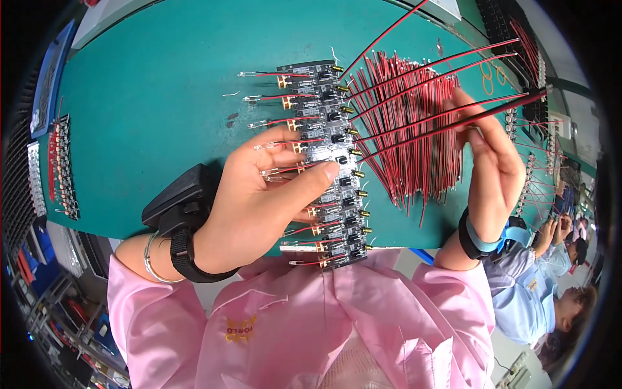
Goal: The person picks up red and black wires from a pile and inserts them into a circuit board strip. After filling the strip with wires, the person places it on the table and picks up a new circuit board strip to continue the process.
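Gripping a long panel of circuit boards [327, 162] above the green desk [162, 97], the left hand [262, 201] steadies it while the right hand [495, 168] pinches red-and-black wires [414, 123].

I am at a bench in an electronics assembly workshop. A teal anti-static mat [162, 97] covers the table across the upper part of the frame. On it lie a bundle of cut red and black wires [414, 136] right of centre, and more panels of small circuit boards [61, 165] at the left edge. I wear a pink work smock [311, 324], and co-workers in blue smocks [525, 292] sit at the lower right.
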Tool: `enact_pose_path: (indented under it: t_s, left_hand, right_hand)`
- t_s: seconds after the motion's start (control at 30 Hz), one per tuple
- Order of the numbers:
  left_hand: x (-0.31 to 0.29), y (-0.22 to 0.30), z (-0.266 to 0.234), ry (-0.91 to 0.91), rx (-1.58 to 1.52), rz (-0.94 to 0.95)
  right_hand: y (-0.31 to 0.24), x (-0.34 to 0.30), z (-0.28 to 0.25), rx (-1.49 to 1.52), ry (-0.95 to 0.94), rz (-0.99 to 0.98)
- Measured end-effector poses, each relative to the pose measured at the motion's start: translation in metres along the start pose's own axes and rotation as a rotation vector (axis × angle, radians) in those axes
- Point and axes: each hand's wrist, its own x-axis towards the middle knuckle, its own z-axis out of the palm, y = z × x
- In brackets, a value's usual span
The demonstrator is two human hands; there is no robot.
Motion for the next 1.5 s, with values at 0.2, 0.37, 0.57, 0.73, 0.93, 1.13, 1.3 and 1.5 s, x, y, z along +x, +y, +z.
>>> enact_pose_path:
  t_s: [0.2,0.37,0.57,0.73,0.93,1.13,1.3,1.5]
  left_hand:
    - [-0.001,0.002,0.001,0.001,-0.013,-0.014]
    - [0.000,0.002,0.000,-0.025,-0.009,-0.009]
    - [-0.001,-0.001,-0.001,-0.011,-0.008,-0.001]
    - [-0.001,0.000,-0.001,-0.023,-0.011,-0.002]
    - [-0.002,0.002,0.000,-0.020,-0.005,-0.008]
    - [-0.003,0.002,0.000,-0.027,-0.029,-0.003]
    - [-0.003,0.004,-0.001,-0.022,0.019,-0.020]
    - [-0.004,0.004,0.000,-0.016,0.003,0.004]
  right_hand:
    - [0.008,0.005,-0.011,0.032,0.083,-0.044]
    - [0.013,0.012,-0.009,-0.447,0.116,-0.267]
    - [0.010,0.008,-0.010,-0.370,0.168,-0.238]
    - [0.004,0.004,-0.009,-0.210,0.202,-0.005]
    - [0.014,0.007,0.000,0.307,0.339,-0.262]
    - [0.018,0.008,0.005,0.407,0.317,-0.216]
    - [0.018,0.010,-0.005,0.115,0.186,0.028]
    - [0.014,0.011,-0.017,-0.254,0.036,0.238]
